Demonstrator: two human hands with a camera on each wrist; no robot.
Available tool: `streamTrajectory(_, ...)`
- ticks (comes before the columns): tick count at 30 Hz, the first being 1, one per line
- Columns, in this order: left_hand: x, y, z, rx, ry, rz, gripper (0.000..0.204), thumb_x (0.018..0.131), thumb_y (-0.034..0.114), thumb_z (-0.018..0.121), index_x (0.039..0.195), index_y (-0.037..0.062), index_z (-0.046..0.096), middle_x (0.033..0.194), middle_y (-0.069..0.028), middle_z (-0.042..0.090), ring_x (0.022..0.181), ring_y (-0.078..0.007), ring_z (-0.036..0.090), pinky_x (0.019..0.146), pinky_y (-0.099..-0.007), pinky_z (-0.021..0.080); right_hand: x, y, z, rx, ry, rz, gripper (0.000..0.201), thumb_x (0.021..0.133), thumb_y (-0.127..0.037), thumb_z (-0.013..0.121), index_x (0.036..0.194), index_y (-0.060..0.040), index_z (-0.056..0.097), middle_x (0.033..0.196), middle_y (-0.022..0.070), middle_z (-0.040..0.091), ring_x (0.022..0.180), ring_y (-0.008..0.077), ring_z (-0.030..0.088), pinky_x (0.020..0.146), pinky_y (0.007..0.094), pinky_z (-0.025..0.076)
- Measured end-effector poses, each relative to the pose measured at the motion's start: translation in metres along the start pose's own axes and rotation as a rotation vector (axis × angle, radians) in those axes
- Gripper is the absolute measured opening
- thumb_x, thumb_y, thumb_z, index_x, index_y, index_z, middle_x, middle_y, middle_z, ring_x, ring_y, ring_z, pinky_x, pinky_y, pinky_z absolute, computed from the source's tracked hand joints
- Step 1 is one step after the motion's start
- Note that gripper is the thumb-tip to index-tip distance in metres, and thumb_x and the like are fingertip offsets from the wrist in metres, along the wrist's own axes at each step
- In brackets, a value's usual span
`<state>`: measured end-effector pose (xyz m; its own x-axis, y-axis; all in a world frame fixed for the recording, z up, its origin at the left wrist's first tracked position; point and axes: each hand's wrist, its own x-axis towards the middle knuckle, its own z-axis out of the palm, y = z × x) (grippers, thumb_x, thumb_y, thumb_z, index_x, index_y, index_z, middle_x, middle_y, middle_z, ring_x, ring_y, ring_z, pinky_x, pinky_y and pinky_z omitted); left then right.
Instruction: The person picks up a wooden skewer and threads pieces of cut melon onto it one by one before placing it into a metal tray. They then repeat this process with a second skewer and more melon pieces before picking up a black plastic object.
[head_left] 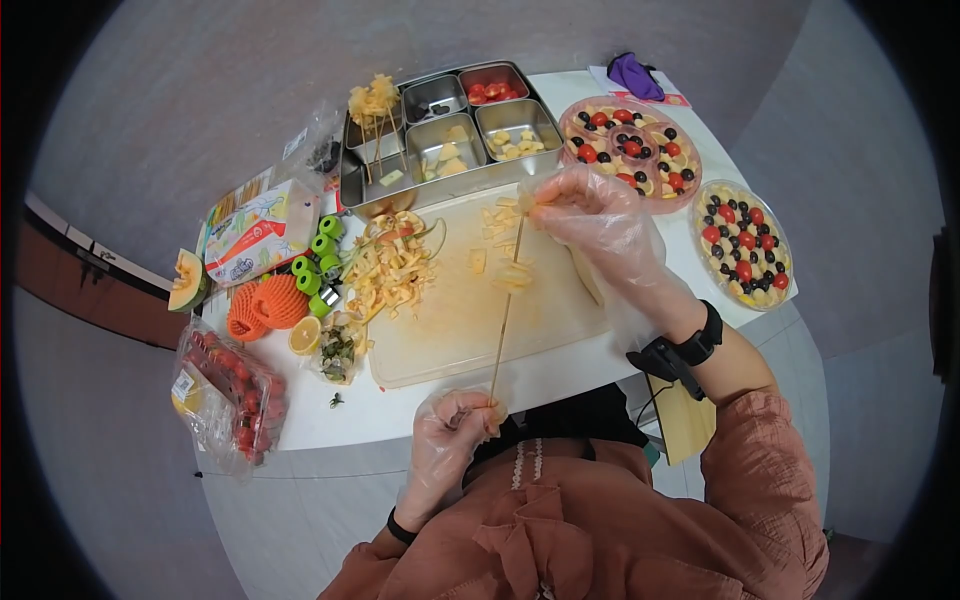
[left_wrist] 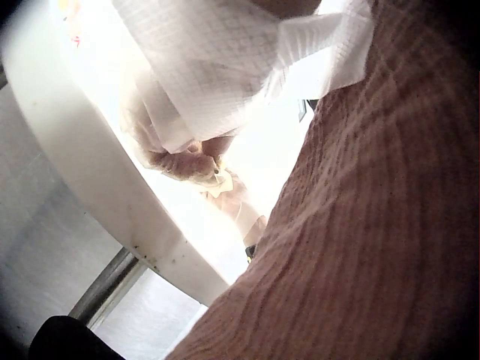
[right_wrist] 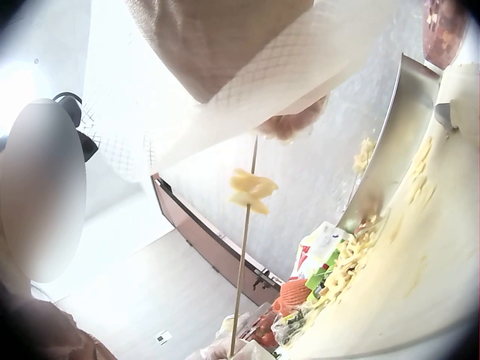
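A thin bamboo skewer (head_left: 502, 335) stretches between both hands over the front edge of the cutting board (head_left: 430, 355). Yellow fruit pieces (right_wrist: 253, 191) are threaded on its upper half. The left hand (head_left: 445, 440), in a clear plastic glove, pinches the skewer's lower end close to the body. At the upper end, the gloved right hand (head_left: 592, 208) pinches with thumb and fingers, its glove hiding the tip. Loose yellow slices (head_left: 478, 260) lie on the board beneath. In the left wrist view, glare washes out much around the left fingers (left_wrist: 187, 165).
Peelings (head_left: 390, 270) heap at the board's left. Behind stands a steel tray (head_left: 455, 187) with compartments of cut fruit and upright fruit skewers (head_left: 374, 100). Fruit platters (head_left: 742, 245) sit at right. Left are green-handled cutters (head_left: 322, 245), orange foam nets (head_left: 270, 305) and boxed tomatoes (head_left: 240, 385).
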<state>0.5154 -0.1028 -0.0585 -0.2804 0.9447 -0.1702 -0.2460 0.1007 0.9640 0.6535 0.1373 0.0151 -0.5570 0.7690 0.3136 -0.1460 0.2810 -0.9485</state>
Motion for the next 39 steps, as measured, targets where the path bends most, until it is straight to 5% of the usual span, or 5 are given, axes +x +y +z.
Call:
streamTrajectory(14, -0.002, 0.004, 0.003, -0.051, -0.021, -0.005, 0.011, 0.091, -0.005, 0.057, 0.101, -0.0032, 0.063, 0.090, -0.0106, 0.066, 0.074, -0.0122, 0.061, 0.064, -0.0236, 0.050, -0.002, -0.002, 0.004, -0.020, 0.005, -0.023, 0.008, 0.087, -0.007, 0.069, 0.092, -0.0012, 0.066, 0.086, -0.0002, 0.064, 0.082, 0.0052, 0.059, 0.075, 0.0224, 0.049)
streamTrajectory(16, -0.002, 0.009, 0.009, -0.075, 0.058, -0.043, 0.006, 0.090, -0.002, 0.059, 0.093, -0.0018, 0.064, 0.080, -0.0076, 0.065, 0.069, -0.0123, 0.060, 0.064, -0.0253, 0.049, -0.003, 0.000, 0.004, -0.032, -0.019, -0.070, 0.008, 0.088, -0.008, 0.068, 0.092, -0.0012, 0.066, 0.086, -0.0003, 0.064, 0.082, 0.0052, 0.059, 0.075, 0.0223, 0.049)
streamTrajectory(23, -0.002, -0.002, -0.001, -0.088, -0.013, -0.010, 0.012, 0.092, -0.005, 0.056, 0.101, -0.0028, 0.063, 0.090, -0.0103, 0.066, 0.073, -0.0118, 0.061, 0.064, -0.0232, 0.050, -0.007, 0.007, 0.010, -0.008, -0.026, -0.087, 0.007, 0.088, -0.008, 0.067, 0.092, -0.0019, 0.066, 0.086, -0.0004, 0.065, 0.083, 0.0056, 0.060, 0.075, 0.0225, 0.049)
streamTrajectory(31, 0.000, -0.007, -0.004, -0.093, -0.043, 0.040, 0.011, 0.092, -0.006, 0.056, 0.100, -0.0025, 0.063, 0.088, -0.0102, 0.066, 0.072, -0.0120, 0.062, 0.063, -0.0237, 0.051, -0.011, 0.016, 0.011, -0.406, 0.019, -0.467, 0.012, 0.080, -0.004, 0.071, 0.091, -0.0039, 0.066, 0.086, 0.0083, 0.069, 0.077, 0.0221, 0.067, 0.069, 0.0311, 0.052)
streamTrajectory(39, -0.001, -0.004, -0.001, -0.091, -0.022, 0.023, 0.011, 0.091, -0.007, 0.057, 0.099, -0.0022, 0.063, 0.086, -0.0090, 0.066, 0.071, -0.0113, 0.061, 0.062, -0.0230, 0.051, -0.015, 0.014, 0.013, -0.587, 0.046, -0.679, 0.021, 0.076, 0.002, 0.072, 0.092, -0.0066, 0.063, 0.087, 0.0071, 0.068, 0.077, 0.0264, 0.067, 0.067, 0.0330, 0.053)
